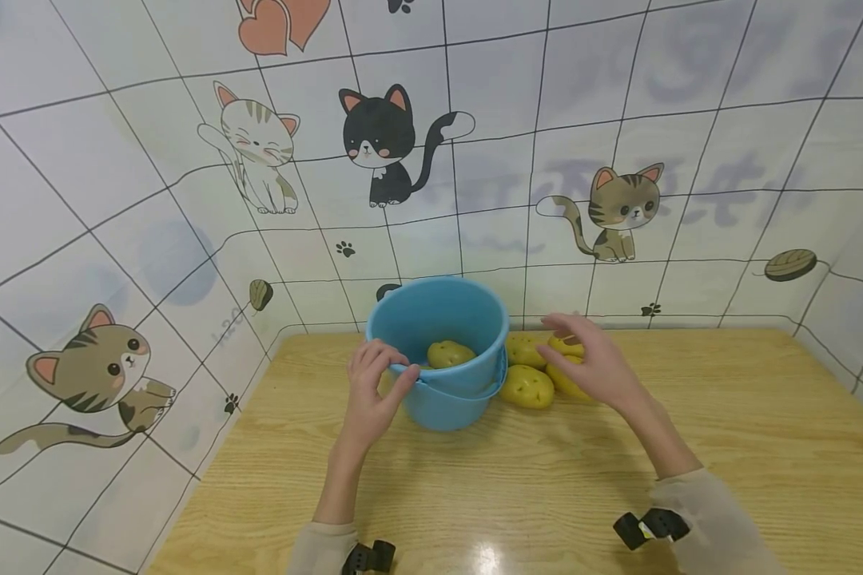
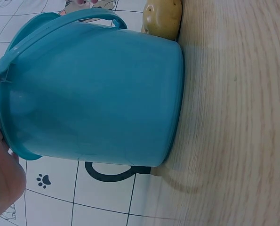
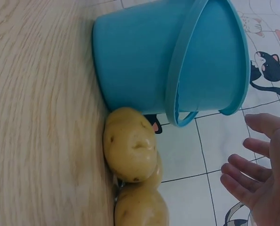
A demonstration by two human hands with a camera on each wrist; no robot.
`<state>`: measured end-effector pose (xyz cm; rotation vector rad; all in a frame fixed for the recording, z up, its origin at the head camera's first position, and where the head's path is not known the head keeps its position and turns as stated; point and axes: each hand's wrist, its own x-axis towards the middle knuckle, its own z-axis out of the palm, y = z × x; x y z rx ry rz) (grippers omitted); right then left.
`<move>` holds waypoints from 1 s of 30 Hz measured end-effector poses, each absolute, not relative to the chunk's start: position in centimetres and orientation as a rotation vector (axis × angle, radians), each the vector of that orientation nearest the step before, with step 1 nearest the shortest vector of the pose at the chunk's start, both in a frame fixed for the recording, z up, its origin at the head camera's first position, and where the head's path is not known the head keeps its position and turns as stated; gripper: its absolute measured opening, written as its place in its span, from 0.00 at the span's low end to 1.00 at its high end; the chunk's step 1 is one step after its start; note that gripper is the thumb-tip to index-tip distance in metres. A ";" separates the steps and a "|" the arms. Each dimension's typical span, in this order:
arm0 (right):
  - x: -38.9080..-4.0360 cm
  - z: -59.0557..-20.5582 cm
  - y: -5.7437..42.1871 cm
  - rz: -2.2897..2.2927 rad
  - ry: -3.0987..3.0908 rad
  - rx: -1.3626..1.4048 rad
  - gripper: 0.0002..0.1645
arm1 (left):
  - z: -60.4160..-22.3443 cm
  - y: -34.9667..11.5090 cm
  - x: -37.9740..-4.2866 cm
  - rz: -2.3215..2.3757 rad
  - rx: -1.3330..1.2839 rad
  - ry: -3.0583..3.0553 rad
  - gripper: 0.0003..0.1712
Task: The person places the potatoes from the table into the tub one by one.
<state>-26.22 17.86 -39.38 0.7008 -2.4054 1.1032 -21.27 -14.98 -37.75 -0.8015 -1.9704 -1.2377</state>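
Observation:
A blue bucket (image 1: 446, 407) stands upright on the wooden table, its handle lowered against the front. Inside it lies a potato (image 1: 451, 354). My left hand (image 1: 374, 391) grips the bucket's near-left rim, thumb on the near side; the left wrist view shows the bucket's wall (image 2: 97, 94) beside that hand. To the right of the bucket, several yellow potatoes (image 1: 528, 387) sit in a group. Over them hovers my right hand (image 1: 593, 359), fingers spread apart and holding nothing. In the right wrist view, the right hand (image 3: 267, 174) is clear of both bucket and potatoes (image 3: 130, 145).
The light wooden table (image 1: 475, 487) runs back to a tiled-pattern wall covering (image 1: 496, 160) with cartoon cats. Walls also rise at the left and right. Each sleeve carries a small black camera (image 1: 650, 527) near the wrist.

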 end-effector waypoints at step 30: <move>-27.7 -42.9 21.3 1.049 -2.626 0.640 0.30 | -37.9 -15.1 -21.5 -1.221 -0.796 -1.966 0.07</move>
